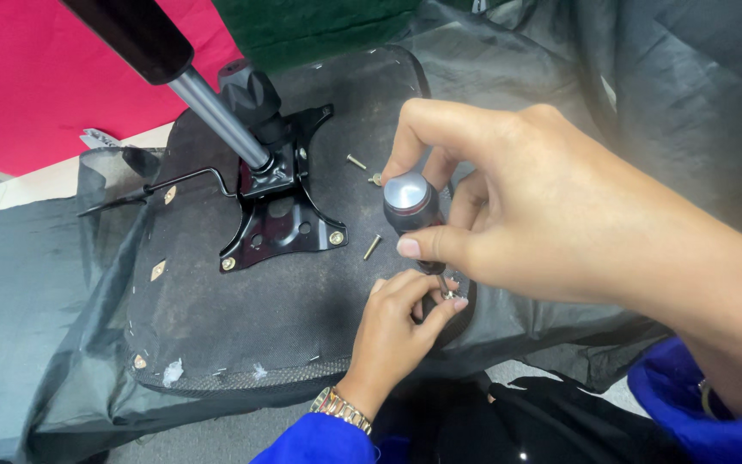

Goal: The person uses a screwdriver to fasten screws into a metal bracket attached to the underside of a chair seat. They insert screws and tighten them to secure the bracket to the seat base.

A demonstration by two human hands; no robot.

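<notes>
An upturned office chair seat (216,309) lies before me, its underside covered in dark fabric. A black metal mounting plate (276,219) with a silver gas cylinder (216,116) is fixed at its middle. My right hand (517,202) grips a screwdriver (410,210) with a black handle and silver cap, held upright at the seat's right edge. My left hand (397,331) pinches a small screw (448,294) at the screwdriver's tip. Two loose screws, one (355,161) near the plate and another (372,247) below it, lie on the seat.
Grey plastic sheeting (36,283) is spread under and around the seat. A thin black lever rod (161,185) sticks out left from the plate. Red fabric (36,77) and a green surface (311,26) lie beyond. Blue sleeves cover both my wrists.
</notes>
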